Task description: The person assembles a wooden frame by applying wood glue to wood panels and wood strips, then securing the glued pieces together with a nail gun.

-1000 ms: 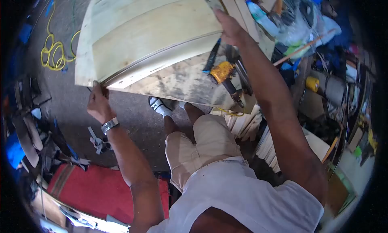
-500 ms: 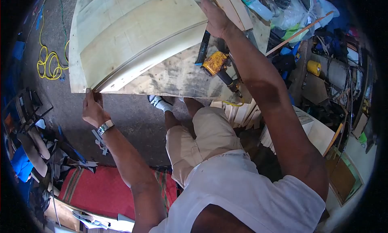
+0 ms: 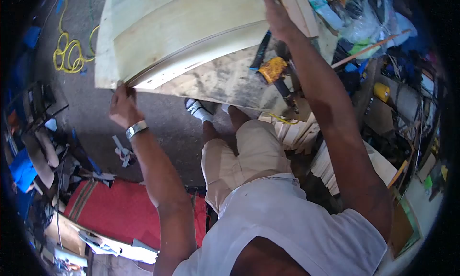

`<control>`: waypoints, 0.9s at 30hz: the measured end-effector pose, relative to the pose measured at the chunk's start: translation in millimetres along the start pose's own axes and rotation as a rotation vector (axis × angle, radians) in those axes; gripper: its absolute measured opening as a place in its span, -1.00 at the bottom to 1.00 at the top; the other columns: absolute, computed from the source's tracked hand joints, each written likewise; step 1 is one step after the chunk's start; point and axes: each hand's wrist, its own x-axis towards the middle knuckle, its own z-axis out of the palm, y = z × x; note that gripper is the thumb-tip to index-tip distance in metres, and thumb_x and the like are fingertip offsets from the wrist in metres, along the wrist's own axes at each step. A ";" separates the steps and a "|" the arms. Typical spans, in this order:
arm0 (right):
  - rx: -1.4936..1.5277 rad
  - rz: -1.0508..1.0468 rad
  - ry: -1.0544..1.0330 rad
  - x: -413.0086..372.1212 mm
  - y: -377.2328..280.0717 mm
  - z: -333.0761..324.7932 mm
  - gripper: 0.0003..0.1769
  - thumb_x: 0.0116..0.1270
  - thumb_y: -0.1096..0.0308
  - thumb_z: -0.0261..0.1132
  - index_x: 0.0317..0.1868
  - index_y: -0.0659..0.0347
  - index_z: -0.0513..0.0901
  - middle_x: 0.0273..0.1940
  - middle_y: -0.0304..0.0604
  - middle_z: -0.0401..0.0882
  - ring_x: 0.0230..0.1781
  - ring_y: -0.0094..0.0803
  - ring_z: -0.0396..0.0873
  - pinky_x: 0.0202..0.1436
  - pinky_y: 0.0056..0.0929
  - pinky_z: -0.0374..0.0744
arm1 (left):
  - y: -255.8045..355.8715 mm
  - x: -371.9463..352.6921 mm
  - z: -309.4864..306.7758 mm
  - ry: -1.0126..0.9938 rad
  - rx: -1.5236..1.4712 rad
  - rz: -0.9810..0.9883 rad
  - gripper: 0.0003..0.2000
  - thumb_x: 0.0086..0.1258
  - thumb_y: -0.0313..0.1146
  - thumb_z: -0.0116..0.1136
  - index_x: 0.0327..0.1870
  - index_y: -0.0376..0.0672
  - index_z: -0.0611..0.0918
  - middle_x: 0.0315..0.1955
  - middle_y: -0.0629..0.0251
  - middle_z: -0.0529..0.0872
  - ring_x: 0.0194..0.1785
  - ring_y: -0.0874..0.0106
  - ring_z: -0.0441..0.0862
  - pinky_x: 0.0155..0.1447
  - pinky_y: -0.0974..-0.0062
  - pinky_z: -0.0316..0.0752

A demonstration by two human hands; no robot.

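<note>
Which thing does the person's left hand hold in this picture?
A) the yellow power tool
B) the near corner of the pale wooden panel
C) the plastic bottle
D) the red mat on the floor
B: the left hand pinches the near corner of the wooden panel, while the yellow power tool lies untouched on the worktable.

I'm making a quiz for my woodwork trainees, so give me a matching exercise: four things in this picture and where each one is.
1 left hand
2 right hand
3 yellow power tool
4 coiled yellow cord

A on the grey floor
B on the worn worktop
C at the large pale wooden panel, near left corner
D at that panel's right edge

Pairs: 1-C, 2-D, 3-B, 4-A
</note>
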 end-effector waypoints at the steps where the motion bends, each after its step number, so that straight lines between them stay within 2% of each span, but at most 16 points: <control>1: -0.078 -0.026 0.058 -3.9 -5.8 1.1 -0.32 0.49 -0.13 0.02 0.26 0.36 0.45 0.18 0.07 0.48 0.20 -0.16 0.41 0.26 -0.22 0.38 | -3.0 0.3 2.4 0.013 -0.056 -0.034 -0.82 0.32 -0.39 0.30 -0.31 -0.37 0.68 -0.38 0.20 0.71 -0.37 0.43 0.62 -0.31 0.51 0.60; 3: 0.293 -0.020 -0.160 18.8 22.9 -0.7 -0.27 0.50 -0.24 -0.12 0.33 0.22 0.41 0.21 -0.08 0.50 0.21 -0.30 0.48 0.30 -0.26 0.44 | 1.7 3.5 4.2 0.054 -0.131 -0.228 -0.78 0.30 -0.40 0.32 -0.14 -0.34 0.65 -0.34 0.17 0.71 -0.25 0.37 0.68 -0.14 0.46 0.67; 5: -0.237 -0.315 -0.077 60.4 66.5 -16.0 -0.27 0.48 -0.24 -0.07 0.31 0.22 0.44 0.16 -0.09 0.53 0.16 -0.33 0.50 0.26 -0.30 0.46 | 13.6 0.1 6.9 0.048 -0.175 -0.259 -0.83 0.28 -0.41 0.33 -0.21 -0.31 0.65 -0.34 0.19 0.72 -0.29 0.38 0.67 -0.20 0.45 0.66; 6: -0.369 -0.438 -0.037 38.8 48.6 -18.9 -0.28 0.46 -0.23 -0.01 0.31 0.22 0.43 0.15 -0.10 0.53 0.16 -0.34 0.50 0.26 -0.31 0.46 | 8.6 3.8 3.8 0.002 -0.223 -0.259 -0.83 0.28 -0.41 0.33 -0.23 -0.31 0.65 -0.34 0.19 0.72 -0.32 0.40 0.67 -0.21 0.45 0.64; 8: -0.300 -0.431 -0.034 34.3 42.4 -19.7 -0.33 0.46 -0.15 0.06 0.31 0.23 0.43 0.15 -0.11 0.53 0.17 -0.35 0.48 0.29 -0.34 0.43 | 10.2 5.3 1.3 -0.022 -0.218 -0.264 -0.83 0.27 -0.39 0.34 -0.31 -0.33 0.65 -0.40 0.20 0.70 -0.36 0.43 0.63 -0.22 0.43 0.64; 9: -0.101 -0.298 -0.075 40.5 42.4 -17.7 -0.37 0.47 -0.08 0.08 0.31 0.24 0.43 0.16 -0.12 0.52 0.18 -0.35 0.47 0.32 -0.36 0.40 | 10.7 5.0 1.0 -0.035 -0.227 -0.254 -0.79 0.26 -0.38 0.35 -0.41 -0.37 0.64 -0.45 0.20 0.68 -0.41 0.45 0.59 -0.25 0.42 0.66; 11: 0.081 -0.162 -0.123 42.4 46.4 -16.4 -0.44 0.50 0.03 0.09 0.30 0.27 0.42 0.17 -0.12 0.50 0.20 -0.35 0.44 0.35 -0.37 0.36 | 15.0 3.6 0.9 -0.025 -0.220 -0.264 -0.80 0.26 -0.39 0.35 -0.40 -0.38 0.65 -0.45 0.20 0.68 -0.40 0.44 0.61 -0.24 0.42 0.67; 13: 0.055 -0.171 -0.145 24.5 33.2 -17.0 -0.50 0.53 0.14 0.07 0.30 0.31 0.41 0.19 -0.13 0.48 0.22 -0.34 0.42 0.37 -0.36 0.32 | 15.2 2.7 1.5 -0.023 -0.219 -0.269 -0.81 0.26 -0.40 0.35 -0.40 -0.38 0.65 -0.46 0.20 0.68 -0.39 0.44 0.62 -0.23 0.41 0.68; 14: -0.124 -0.262 -0.096 -2.2 3.1 -6.7 -0.57 0.52 0.36 0.03 0.32 0.35 0.39 0.24 -0.05 0.46 0.27 -0.24 0.42 0.39 -0.33 0.32 | 14.0 3.7 1.5 -0.023 -0.224 -0.268 -0.82 0.26 -0.41 0.35 -0.39 -0.38 0.66 -0.47 0.20 0.68 -0.39 0.43 0.62 -0.23 0.41 0.68; 16: -0.171 -0.149 -0.060 -19.9 -14.5 -4.1 -0.55 0.45 0.48 0.00 0.33 0.36 0.37 0.27 0.05 0.44 0.31 -0.17 0.39 0.41 -0.32 0.31 | 11.0 2.5 -2.0 -0.041 -0.260 -0.244 -0.82 0.26 -0.41 0.34 -0.30 -0.40 0.69 -0.43 0.17 0.71 -0.34 0.42 0.66 -0.22 0.45 0.68; 18: -0.428 -0.273 -0.059 -8.1 -10.3 -4.6 -0.50 0.38 0.59 -0.02 0.35 0.37 0.35 0.28 0.12 0.42 0.34 -0.11 0.37 0.43 -0.32 0.29 | 17.4 -4.9 -4.3 -0.103 -0.095 -0.144 -0.79 0.26 -0.40 0.34 -0.24 -0.42 0.69 -0.39 0.16 0.72 -0.31 0.43 0.67 -0.20 0.46 0.66; 20: -0.793 -0.607 -0.071 12.5 15.7 -24.3 -0.47 0.34 0.63 -0.03 0.35 0.38 0.34 0.28 0.17 0.40 0.34 -0.05 0.36 0.43 -0.32 0.29 | 9.3 -1.0 -15.8 -0.228 0.047 -0.006 -0.72 0.25 -0.39 0.36 -0.12 -0.42 0.69 -0.28 0.13 0.76 -0.21 0.44 0.70 -0.12 0.47 0.63; 23: -0.990 -1.052 -0.009 31.8 43.5 -40.6 -0.51 0.41 0.55 0.00 0.34 0.39 0.35 0.26 0.19 0.42 0.30 -0.01 0.39 0.40 -0.31 0.32 | 16.2 -8.1 -25.9 -0.329 0.291 0.394 -0.70 0.23 -0.38 0.37 -0.09 -0.39 0.69 -0.23 0.09 0.76 -0.15 0.42 0.72 -0.05 0.45 0.61; 24: -0.553 -0.589 -0.137 18.5 22.8 -23.8 -0.54 0.45 0.39 0.03 0.31 0.39 0.39 0.22 0.13 0.46 0.25 -0.09 0.43 0.35 -0.33 0.35 | 6.0 0.9 -30.6 -0.373 0.286 0.353 -0.66 0.20 -0.44 0.38 0.00 -0.35 0.66 -0.16 0.05 0.75 -0.10 0.39 0.72 -0.01 0.45 0.61; 25: -0.050 -0.182 -0.060 3.5 -0.3 -5.6 -0.52 0.50 0.23 0.07 0.28 0.39 0.42 0.18 0.06 0.51 0.21 -0.17 0.48 0.30 -0.35 0.39 | 6.2 7.0 -31.5 -0.399 0.221 0.333 -0.64 0.20 -0.46 0.39 0.02 -0.34 0.65 -0.14 0.06 0.75 -0.09 0.39 0.72 0.00 0.45 0.62; 27: 0.257 0.047 -0.102 10.2 1.0 -7.1 -0.47 0.51 0.09 0.08 0.24 0.38 0.46 0.15 -0.01 0.54 0.16 -0.27 0.50 0.25 -0.39 0.42 | 4.9 14.4 -30.9 -0.455 0.083 0.284 -0.60 0.18 -0.51 0.39 0.07 -0.33 0.62 -0.11 0.08 0.74 -0.09 0.39 0.72 0.01 0.46 0.62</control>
